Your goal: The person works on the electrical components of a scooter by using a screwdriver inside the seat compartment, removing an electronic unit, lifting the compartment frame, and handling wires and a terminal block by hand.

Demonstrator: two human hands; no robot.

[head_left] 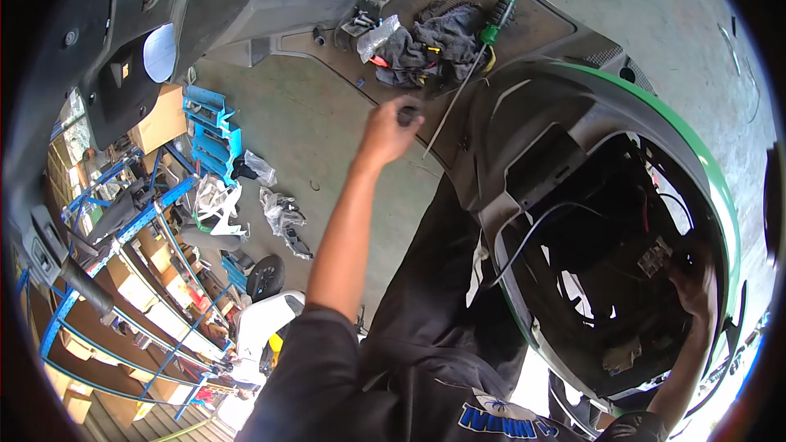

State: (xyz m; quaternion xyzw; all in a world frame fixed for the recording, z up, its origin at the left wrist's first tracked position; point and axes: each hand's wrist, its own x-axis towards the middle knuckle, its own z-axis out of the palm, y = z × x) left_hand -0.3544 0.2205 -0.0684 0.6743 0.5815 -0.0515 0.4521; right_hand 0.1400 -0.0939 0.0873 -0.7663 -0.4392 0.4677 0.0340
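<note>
My left hand (390, 133) is closed around a small black round part (407, 116), above the edge of the scooter's footboard (524, 16); the fingers are slightly blurred. My right hand (694, 285) reaches into the open seat cavity of the scooter body (532, 106), which has a green side panel (696, 143). Near its fingertips is a small pale metal-looking piece (655, 258). Shadow hides whether those fingers grip it. Ahead of my left hand, a long screwdriver with a green handle (498, 20) leans beside a dark crumpled rag (446, 41).
Metal parts (360, 23) and a crumpled clear bag (378, 38) lie by the rag. A thin cable (532, 233) loops across the cavity. Blue shelving (155, 209) with boxes stands at left, bagged parts (282, 217) on the floor beside it. Dark scooter panels (205, 0) fill the upper left.
</note>
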